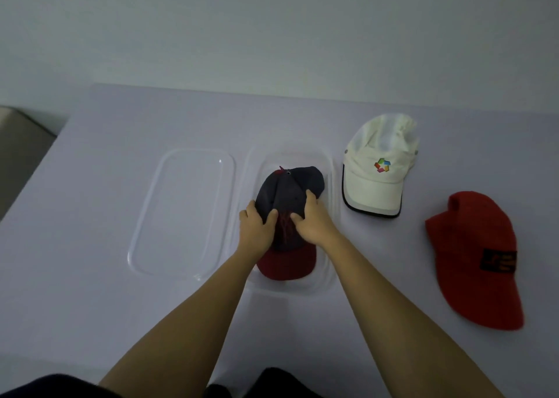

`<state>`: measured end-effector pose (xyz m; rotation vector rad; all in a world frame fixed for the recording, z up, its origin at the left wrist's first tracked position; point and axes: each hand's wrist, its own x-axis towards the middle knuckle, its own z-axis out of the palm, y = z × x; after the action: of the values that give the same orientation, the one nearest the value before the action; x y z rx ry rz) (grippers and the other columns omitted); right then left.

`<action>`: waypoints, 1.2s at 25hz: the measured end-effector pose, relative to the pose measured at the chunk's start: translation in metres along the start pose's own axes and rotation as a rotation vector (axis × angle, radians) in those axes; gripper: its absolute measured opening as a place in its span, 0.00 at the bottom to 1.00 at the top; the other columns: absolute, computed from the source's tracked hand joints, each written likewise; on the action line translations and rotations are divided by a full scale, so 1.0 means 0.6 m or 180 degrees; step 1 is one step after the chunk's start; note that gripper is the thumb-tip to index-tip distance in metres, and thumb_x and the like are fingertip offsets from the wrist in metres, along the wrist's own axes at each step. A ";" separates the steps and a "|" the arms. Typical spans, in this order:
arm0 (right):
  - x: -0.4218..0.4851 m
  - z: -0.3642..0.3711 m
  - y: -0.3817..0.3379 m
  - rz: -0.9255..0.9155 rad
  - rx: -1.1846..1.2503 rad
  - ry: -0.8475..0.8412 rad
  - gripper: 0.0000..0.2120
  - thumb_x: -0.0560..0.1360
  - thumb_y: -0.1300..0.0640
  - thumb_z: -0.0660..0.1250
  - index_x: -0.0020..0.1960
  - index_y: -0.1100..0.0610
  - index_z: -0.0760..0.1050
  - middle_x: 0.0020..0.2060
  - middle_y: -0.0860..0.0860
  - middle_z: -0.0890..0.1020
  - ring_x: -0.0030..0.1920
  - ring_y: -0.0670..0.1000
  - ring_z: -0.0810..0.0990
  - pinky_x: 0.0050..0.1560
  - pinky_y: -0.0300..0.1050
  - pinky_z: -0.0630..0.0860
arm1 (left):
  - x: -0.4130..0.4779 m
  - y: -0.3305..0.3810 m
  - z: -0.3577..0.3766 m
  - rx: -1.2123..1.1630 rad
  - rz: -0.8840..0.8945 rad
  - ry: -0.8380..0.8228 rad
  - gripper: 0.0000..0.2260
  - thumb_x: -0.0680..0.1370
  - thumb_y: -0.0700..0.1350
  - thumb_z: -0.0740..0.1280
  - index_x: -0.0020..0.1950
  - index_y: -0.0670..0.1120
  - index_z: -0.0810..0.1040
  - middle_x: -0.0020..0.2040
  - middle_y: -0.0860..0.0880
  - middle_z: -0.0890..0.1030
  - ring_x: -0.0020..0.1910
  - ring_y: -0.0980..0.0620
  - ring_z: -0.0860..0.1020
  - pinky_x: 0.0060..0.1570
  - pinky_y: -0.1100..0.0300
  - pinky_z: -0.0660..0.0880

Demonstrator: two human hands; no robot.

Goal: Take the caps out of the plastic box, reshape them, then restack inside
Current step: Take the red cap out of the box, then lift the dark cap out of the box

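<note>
In the box (302, 157), dark cap (292, 190); left hand (256, 231), right hand (313, 223) grip its sides

Dim, flat, bluish light left only faint shadows. A glare spot sat on the clear plastic lid (220, 161); the red fabric cap (472, 258) looked soft-edged.

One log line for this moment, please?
left hand and right hand grip dark cap in plastic box | lid left | white cap, red cap out right
</note>
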<state>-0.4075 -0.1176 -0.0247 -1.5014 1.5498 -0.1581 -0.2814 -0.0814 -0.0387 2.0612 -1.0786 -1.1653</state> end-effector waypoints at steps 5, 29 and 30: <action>-0.003 -0.021 -0.008 -0.0473 0.0608 0.0341 0.29 0.74 0.54 0.68 0.71 0.56 0.63 0.64 0.54 0.72 0.63 0.52 0.73 0.63 0.49 0.74 | -0.005 0.022 -0.032 -0.0234 0.0614 0.0381 0.21 0.74 0.54 0.68 0.61 0.44 0.72 0.55 0.48 0.77 0.52 0.51 0.78 0.52 0.53 0.78; -0.224 -0.161 0.247 0.1812 0.3634 0.1024 0.28 0.74 0.38 0.62 0.64 0.57 0.75 0.56 0.57 0.82 0.53 0.58 0.81 0.55 0.54 0.78 | -0.202 0.133 0.219 0.0021 0.0276 -0.0450 0.15 0.80 0.55 0.57 0.63 0.48 0.70 0.65 0.43 0.67 0.65 0.46 0.68 0.59 0.58 0.65; -0.223 -0.166 0.246 0.1788 0.3661 0.1034 0.28 0.75 0.38 0.59 0.65 0.57 0.74 0.58 0.56 0.81 0.55 0.57 0.80 0.58 0.55 0.77 | -0.203 0.133 0.223 -0.0057 -0.0001 -0.0440 0.20 0.80 0.56 0.56 0.67 0.46 0.67 0.66 0.43 0.67 0.64 0.46 0.69 0.60 0.57 0.66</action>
<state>-0.6056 -0.0196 0.0019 -0.1337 1.5999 -0.8248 -0.4659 -0.0305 0.0107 1.9913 -1.1273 -1.3290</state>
